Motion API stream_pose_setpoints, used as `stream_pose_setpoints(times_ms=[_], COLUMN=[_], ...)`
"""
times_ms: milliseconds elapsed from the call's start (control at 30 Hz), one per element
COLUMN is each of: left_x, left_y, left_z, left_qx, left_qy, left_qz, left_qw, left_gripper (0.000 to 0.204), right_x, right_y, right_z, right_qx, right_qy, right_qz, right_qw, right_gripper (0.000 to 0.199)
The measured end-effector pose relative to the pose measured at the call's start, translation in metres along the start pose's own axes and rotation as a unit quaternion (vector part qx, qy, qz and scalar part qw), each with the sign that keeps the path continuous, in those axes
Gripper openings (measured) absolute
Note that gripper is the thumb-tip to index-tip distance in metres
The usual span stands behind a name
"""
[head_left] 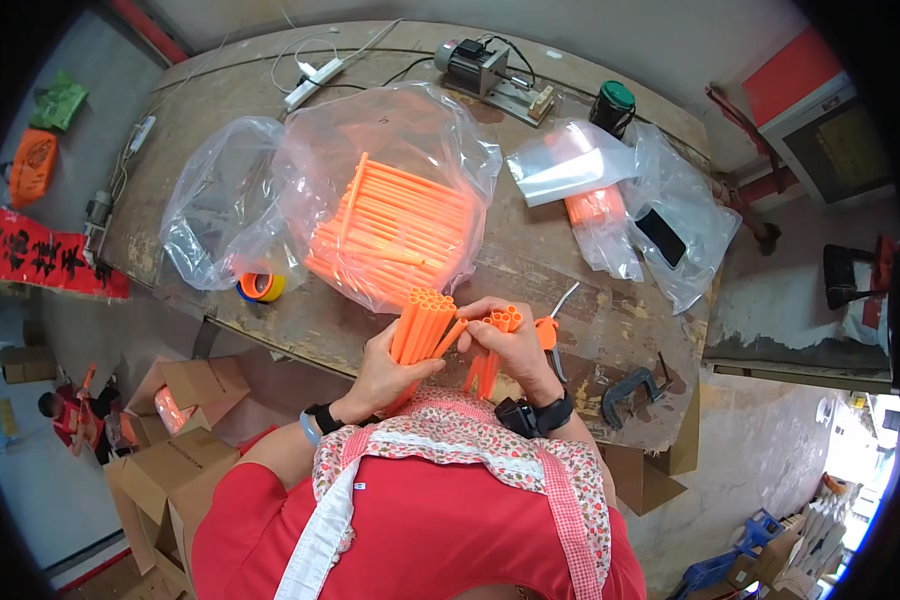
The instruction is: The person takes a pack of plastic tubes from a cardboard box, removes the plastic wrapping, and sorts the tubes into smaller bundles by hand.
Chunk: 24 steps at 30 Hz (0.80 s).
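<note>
My left hand [382, 372] is closed round a thick bundle of orange plastic tubes [422, 325], their open ends facing up. Close beside it, my right hand [515, 345] grips a smaller bunch of the same orange tubes [484, 368]. Its fingertips meet one tube [453, 335] that leans out between the two bunches. Beyond my hands lies a large clear plastic bag [390, 120] with many more orange tubes [405, 215] lying in it. Just right of my right hand is an orange-handled tool [547, 333], partly hidden.
A grey C-clamp [625, 392] sits at the right table edge. Yellow tape rolls [262, 287] lie left of the bag. A motor [473, 62], a green-lidded container [613, 105] and a power strip [313, 84] stand at the back. A phone [660, 237] rests on plastic. Cardboard boxes [175, 480] stand at left.
</note>
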State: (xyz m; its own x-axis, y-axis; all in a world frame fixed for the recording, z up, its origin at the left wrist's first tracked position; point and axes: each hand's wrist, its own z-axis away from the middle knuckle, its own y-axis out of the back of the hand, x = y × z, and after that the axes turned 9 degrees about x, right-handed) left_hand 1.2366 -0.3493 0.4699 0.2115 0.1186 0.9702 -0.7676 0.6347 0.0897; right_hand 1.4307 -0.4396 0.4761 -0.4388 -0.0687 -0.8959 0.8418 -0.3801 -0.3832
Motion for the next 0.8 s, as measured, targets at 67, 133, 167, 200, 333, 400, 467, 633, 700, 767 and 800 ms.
stream_pose_setpoints(times_ms=[67,133,167,200,333,400,467,633,700,767,800], left_x=[-0.001,0.0,0.001,0.001,0.001,0.001,0.0,0.001,0.003,0.002,0.003], left_y=[0.004,0.005,0.005,0.005,0.011,0.013,0.013,0.015,0.016,0.016,0.016], left_z=[-0.001,-0.001,-0.001,-0.002,-0.006,-0.005,-0.007,-0.006,-0.004,-0.004,-0.003], left_qx=[-0.013,-0.018,-0.022,-0.022,-0.063,-0.081,-0.081,-0.095,-0.1,-0.107,-0.108], left_qy=[-0.006,0.0,0.006,0.006,0.018,0.025,0.027,0.03,0.027,0.016,0.016], left_qz=[0.008,0.015,0.02,0.019,0.023,0.016,0.034,0.035,0.026,0.032,0.031], left_qw=[1.0,1.0,1.0,1.0,0.998,0.996,0.996,0.994,0.994,0.994,0.994], left_gripper=[0.059,0.059,0.059,0.059,0.057,0.057,0.048,0.047,0.046,0.045,0.045], right_x=[-0.007,-0.012,-0.014,-0.014,-0.011,-0.009,-0.014,-0.014,-0.014,-0.016,-0.016], right_y=[-0.002,-0.005,-0.007,-0.008,-0.007,-0.005,-0.004,-0.009,-0.006,-0.006,-0.006], right_z=[-0.002,-0.002,-0.001,-0.001,-0.003,-0.007,-0.007,-0.004,-0.004,-0.005,-0.005], right_qx=[-0.007,-0.015,-0.007,0.001,-0.007,-0.031,-0.04,-0.031,-0.056,-0.063,-0.071], right_qy=[-0.012,-0.023,-0.028,-0.034,-0.031,-0.018,-0.028,-0.041,-0.022,-0.025,-0.028], right_qz=[0.011,0.018,0.02,0.022,0.016,-0.004,-0.003,0.015,0.002,-0.01,-0.021], right_qw=[1.0,0.999,0.999,0.999,0.999,0.999,0.999,0.999,0.998,0.998,0.997], right_gripper=[0.019,0.019,0.018,0.018,0.017,0.014,0.015,0.014,0.012,0.012,0.012])
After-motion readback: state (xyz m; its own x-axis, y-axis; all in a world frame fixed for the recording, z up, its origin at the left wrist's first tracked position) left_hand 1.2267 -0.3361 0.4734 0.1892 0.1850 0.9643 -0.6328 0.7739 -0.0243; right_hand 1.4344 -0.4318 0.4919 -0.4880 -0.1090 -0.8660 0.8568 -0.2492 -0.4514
